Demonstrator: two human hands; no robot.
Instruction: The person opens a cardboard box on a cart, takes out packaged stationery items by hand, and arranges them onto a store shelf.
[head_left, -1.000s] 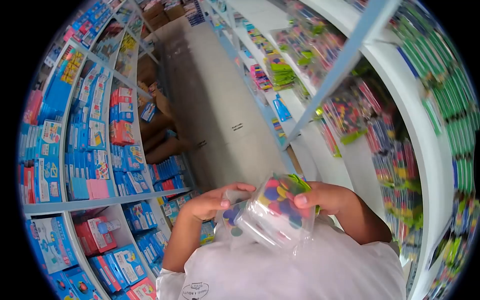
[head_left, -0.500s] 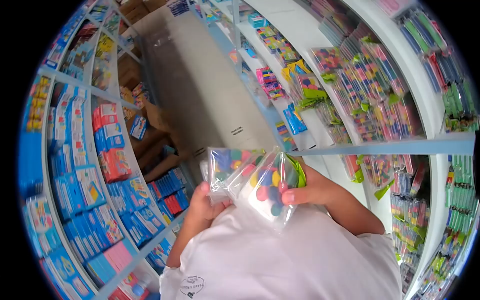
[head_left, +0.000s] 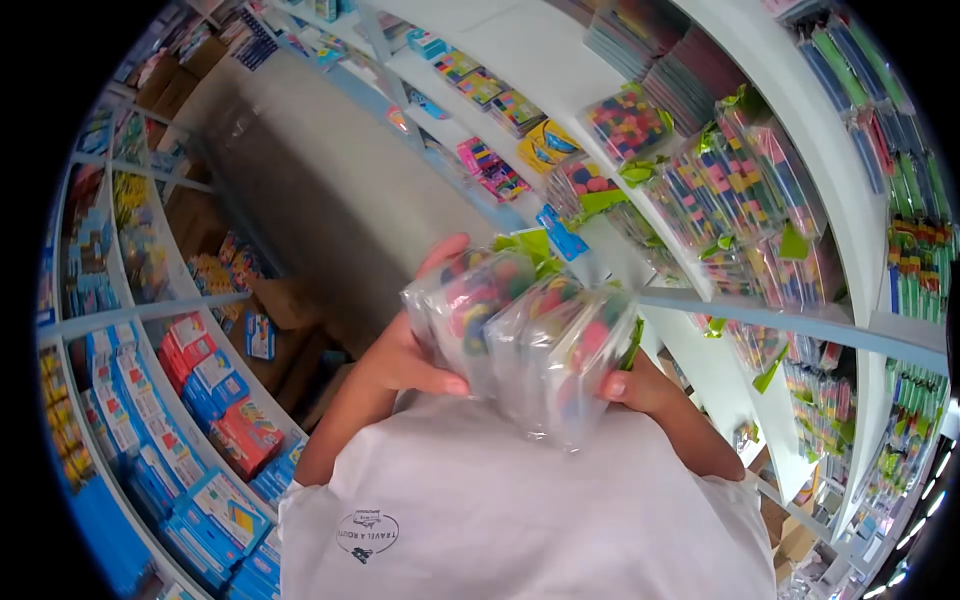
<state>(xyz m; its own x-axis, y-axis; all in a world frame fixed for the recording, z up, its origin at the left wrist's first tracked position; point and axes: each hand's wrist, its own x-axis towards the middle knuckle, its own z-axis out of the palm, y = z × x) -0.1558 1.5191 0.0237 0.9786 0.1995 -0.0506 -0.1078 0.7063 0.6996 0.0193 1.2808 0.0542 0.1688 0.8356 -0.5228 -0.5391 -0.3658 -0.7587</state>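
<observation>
In front of my white shirt I hold clear plastic packets of colourful pieces, gathered side by side. My left hand [head_left: 425, 355] is closed around the left packets [head_left: 470, 310], with the thumb across their near side and fingers behind. My right hand [head_left: 640, 388] grips the right packets [head_left: 565, 345] at their outer edge, thumb in front and most fingers hidden. Bright green tops [head_left: 530, 245] show on some packets. The two groups touch in the middle, and motion blurs them a little.
On the right, a white shelf [head_left: 660, 215] carries rows of similar packets [head_left: 725, 180]. A blue packet [head_left: 562, 233] and pink packets [head_left: 492, 170] lie farther along. Left shelves hold blue boxes [head_left: 215, 515] and red boxes [head_left: 248, 435]. Beyond, cardboard boxes [head_left: 285, 305] stand by the aisle floor [head_left: 330, 170].
The view has swung, shifting the shelves. Both groups of packets have come together and tilted more edge-on. My left hand has moved up around its packets; my right thumb has slid to the outer edge.
</observation>
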